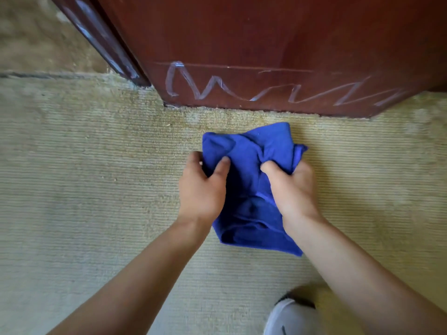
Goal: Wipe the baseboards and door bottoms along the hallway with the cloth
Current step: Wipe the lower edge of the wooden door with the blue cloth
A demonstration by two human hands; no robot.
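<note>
Carpet: ribbed beige floor covering (96,189) | dark red-brown wooden door (266,44), white chalk scribble (266,90) along bottom, unwiped | crumpled blue microfibre cloth (246,180) held over carpet near door, likely being refolded | left hand (200,187), right hand (290,187) both closed on cloth edges

Blue cloth (251,189) bunched in both hands, near the door (266,44) with seemingly chalk scribbles (266,89).
</note>
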